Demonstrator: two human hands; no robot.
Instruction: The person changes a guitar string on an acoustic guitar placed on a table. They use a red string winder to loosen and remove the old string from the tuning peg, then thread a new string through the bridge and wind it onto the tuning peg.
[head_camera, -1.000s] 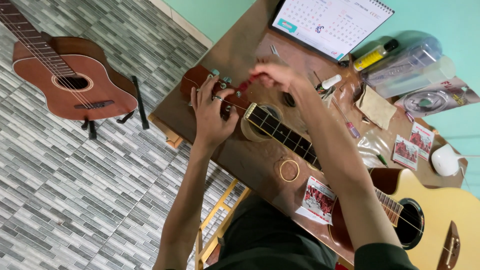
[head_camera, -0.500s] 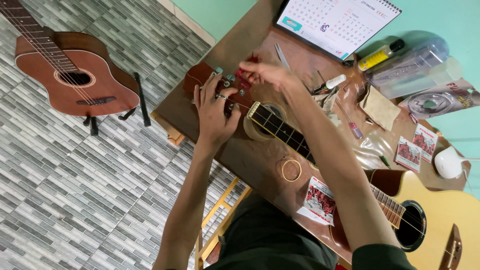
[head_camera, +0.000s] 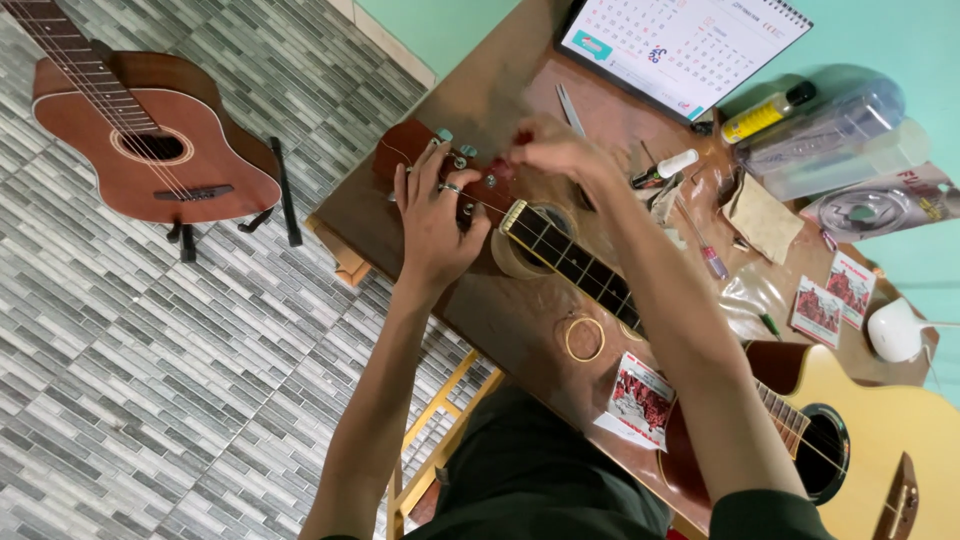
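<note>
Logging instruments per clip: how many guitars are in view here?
2. A reddish-brown guitar sits on a stand on the tiled floor. A pale-bodied guitar lies across the table, its headstock under the left hand and right hand.

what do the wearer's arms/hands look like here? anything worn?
Both forearms are bare, no gloves or watch visible. The left hand has a ring on one finger. The right hand is motion-blurred, nothing worn that I can make out. A dark sleeve edge shows at the right upper arm.
</note>
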